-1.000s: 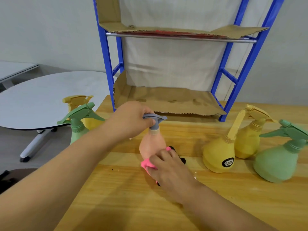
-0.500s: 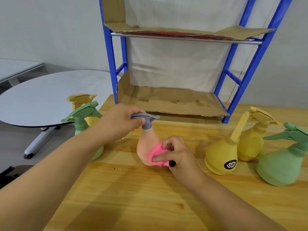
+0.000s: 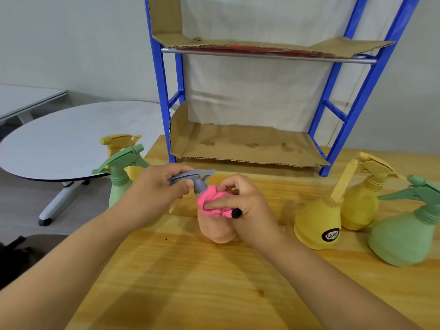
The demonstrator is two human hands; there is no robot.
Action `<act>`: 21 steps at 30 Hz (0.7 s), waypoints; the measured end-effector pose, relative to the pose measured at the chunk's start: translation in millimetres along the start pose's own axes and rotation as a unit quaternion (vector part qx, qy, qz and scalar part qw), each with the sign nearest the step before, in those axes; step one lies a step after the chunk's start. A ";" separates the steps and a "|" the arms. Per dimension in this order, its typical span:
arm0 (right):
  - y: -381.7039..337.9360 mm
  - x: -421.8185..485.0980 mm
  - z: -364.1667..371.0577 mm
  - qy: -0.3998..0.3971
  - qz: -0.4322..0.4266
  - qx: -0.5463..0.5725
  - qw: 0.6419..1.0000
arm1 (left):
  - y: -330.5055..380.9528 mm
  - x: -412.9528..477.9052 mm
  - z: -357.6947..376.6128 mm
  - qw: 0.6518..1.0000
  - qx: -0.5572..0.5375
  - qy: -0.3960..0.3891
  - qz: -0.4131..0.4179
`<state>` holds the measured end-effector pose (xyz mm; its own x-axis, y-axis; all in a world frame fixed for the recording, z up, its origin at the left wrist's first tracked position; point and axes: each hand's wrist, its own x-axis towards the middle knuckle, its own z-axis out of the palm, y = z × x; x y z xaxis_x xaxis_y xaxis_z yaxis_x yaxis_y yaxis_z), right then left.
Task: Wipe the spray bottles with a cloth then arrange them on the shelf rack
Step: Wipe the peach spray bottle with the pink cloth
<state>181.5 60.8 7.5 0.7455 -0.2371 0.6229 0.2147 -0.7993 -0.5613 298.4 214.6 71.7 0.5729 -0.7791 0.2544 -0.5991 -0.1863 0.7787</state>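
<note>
Left hand: gripped the grey trigger head of the peach plastic spray bottle, judged to steady it for wiping.
Right hand: pinched the bunched pink cloth against the bottle's neck.
Bottle position: on the pale wooden table, near side of the blue metal shelf rack.
Queue: labelled yellow bottle, plain yellow bottle and large green bottle stood at right, apparently awaiting wiping.
Change: the cloth had climbed from belly to neck, and the left grip was unchanged.

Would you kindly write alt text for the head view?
The left hand grips the grey trigger of a peach plastic spray bottle while the right hand presses a crumpled pink cloth against its neck. A blue metal shelf rack stands behind.
</note>
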 end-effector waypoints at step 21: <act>-17.4 -22.2 -4.7 -0.027 0.070 -0.032 0.997 | -14.6 -36.6 13.9 0.991 0.044 0.057 0.113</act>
<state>158.2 77.4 5.9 0.7985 -0.3208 0.5094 0.0660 -0.7944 -0.6038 278.4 237.5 43.1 0.4741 -0.7358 0.4835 -0.7636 -0.0702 0.6419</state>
